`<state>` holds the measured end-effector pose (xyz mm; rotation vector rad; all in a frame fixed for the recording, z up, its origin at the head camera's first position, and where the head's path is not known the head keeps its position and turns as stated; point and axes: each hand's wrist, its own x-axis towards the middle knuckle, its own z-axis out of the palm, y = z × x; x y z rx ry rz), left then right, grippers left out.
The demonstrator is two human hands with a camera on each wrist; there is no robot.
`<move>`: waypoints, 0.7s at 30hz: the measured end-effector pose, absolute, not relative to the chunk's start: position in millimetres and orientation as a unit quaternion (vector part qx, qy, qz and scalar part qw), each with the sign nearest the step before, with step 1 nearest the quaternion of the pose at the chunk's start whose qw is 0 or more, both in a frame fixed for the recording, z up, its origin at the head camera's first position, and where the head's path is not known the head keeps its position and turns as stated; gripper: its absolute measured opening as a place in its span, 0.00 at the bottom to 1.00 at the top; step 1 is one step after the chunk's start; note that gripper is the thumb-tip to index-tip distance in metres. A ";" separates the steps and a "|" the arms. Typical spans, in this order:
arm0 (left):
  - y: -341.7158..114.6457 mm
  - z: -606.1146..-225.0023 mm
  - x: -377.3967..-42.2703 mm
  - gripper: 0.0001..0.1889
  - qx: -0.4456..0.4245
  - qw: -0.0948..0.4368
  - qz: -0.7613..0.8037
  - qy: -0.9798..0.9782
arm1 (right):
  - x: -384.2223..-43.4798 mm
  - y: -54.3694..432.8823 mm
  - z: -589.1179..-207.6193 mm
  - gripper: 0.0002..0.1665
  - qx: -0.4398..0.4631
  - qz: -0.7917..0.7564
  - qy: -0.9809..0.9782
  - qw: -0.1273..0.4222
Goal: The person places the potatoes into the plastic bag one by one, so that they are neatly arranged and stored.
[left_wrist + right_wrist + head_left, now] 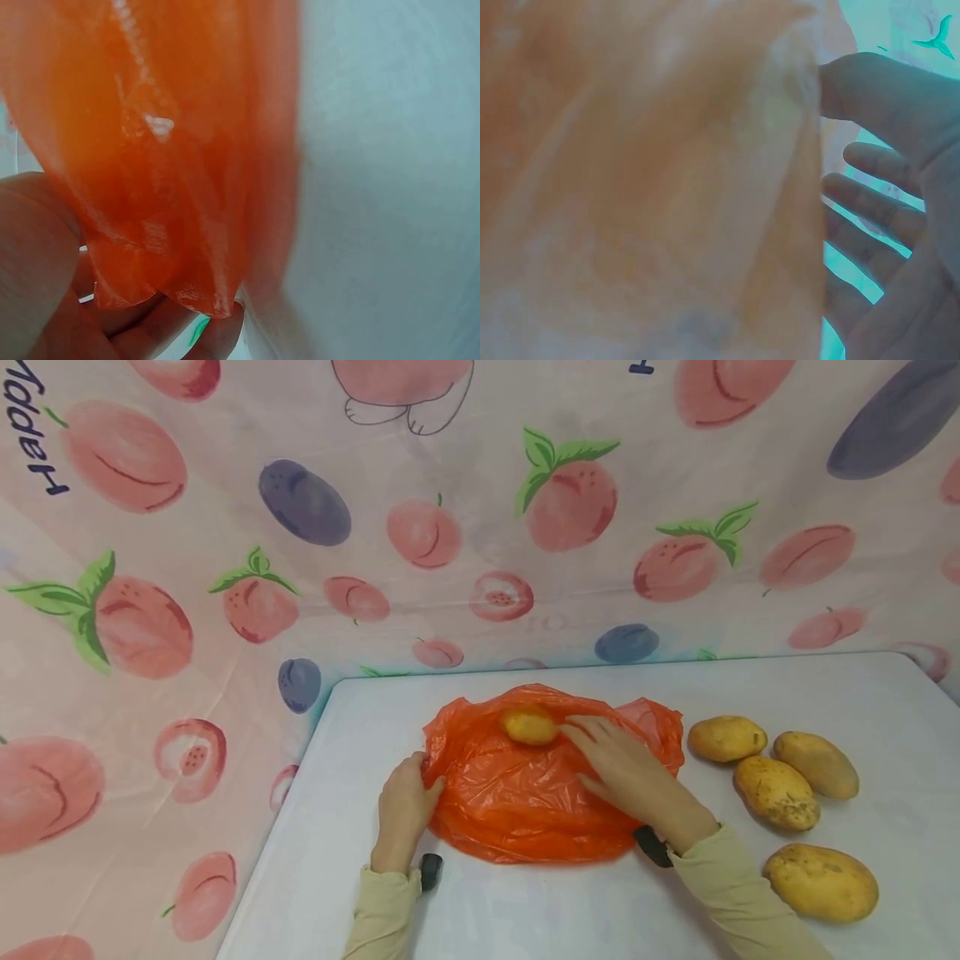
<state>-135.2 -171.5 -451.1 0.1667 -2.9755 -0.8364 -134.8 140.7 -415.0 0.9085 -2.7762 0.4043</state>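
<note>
On the white rectangular table: a crinkled, translucent orange-red plastic bag spreads wide, and both hands are at it!
Bag's left edge: left hand has it, thumb and fingers pinching the thin film, as the left wrist view shows up close.
Bag's right side: right hand reaches over the film, fingers spread and fairly straight, fingertips right up at the potato's end; whether they touch it, I cannot tell.
Star of the show: 1 small, oval yellow potato, sitting toward the far side of the bag with orange film around it; inside the mouth or on top, I cannot tell.
Right flank: 4 larger, brownish-yellow oval potatoes. 1 lies nearest the bag, 2 rest against each other, and 1 lies closest to the camera, a little apart.
Sleeves: beige cuffs on both arms, a small black block at each wrist.
Backdrop: pale pink cloth printed with peaches and dark plum-like ovals.
Right wrist view: blurred orange film fills the left, spread fingers beside it.
</note>
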 end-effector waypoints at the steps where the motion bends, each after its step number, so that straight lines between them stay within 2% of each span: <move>1: -172.0 -451.0 -135.0 0.24 0.052 0.026 -0.267 -0.962 | -134.4 141.5 -414.7 0.42 0.308 0.137 -0.936 0.098; 12: -171.6 -451.9 -134.7 0.24 0.048 0.026 -0.266 -0.962 | -130.4 157.9 -406.0 0.43 0.274 0.140 -0.949 0.069; 21: -172.2 -450.4 -134.0 0.24 0.047 0.037 -0.263 -0.963 | -127.3 168.3 -404.0 0.40 0.273 0.155 -0.945 0.092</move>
